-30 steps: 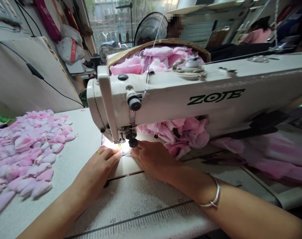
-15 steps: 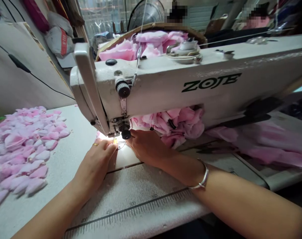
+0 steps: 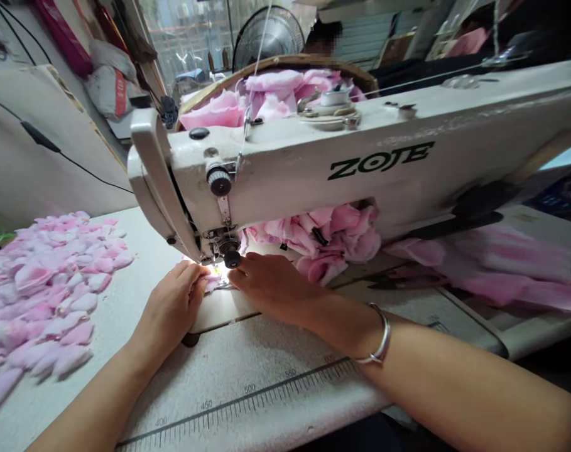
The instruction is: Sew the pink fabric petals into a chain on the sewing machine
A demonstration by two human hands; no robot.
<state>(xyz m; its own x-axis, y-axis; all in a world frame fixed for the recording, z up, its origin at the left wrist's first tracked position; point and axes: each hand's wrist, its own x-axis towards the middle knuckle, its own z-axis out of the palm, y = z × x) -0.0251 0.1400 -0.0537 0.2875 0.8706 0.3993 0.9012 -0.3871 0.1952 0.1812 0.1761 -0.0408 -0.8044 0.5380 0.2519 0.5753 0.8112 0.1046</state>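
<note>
A white sewing machine [image 3: 276,182] stands across the table, its lamp lighting the needle area. Under the needle lies a small piece of pink fabric [image 3: 213,280]. My left hand [image 3: 174,301] is closed on the left edge of this piece, fingers pressed together. My right hand [image 3: 266,282] is just right of the needle, fingers bent and closed; its fingertips are partly hidden beside the black knob, and what they hold cannot be made out. Gathered pink fabric [image 3: 332,235] lies behind my right hand, under the machine arm.
Many small pink and white fabric pieces [image 3: 44,289] cover the table's left side. More pink cloth [image 3: 497,263] lies at the right, near dark scissors. Behind the machine are a basket [image 3: 200,97] of pink fabric, a fan [image 3: 269,37] and people.
My left hand has shifted slightly left and down relative to the needle, and pink fabric now shows between the hands. The whole view has shifted a little.
</note>
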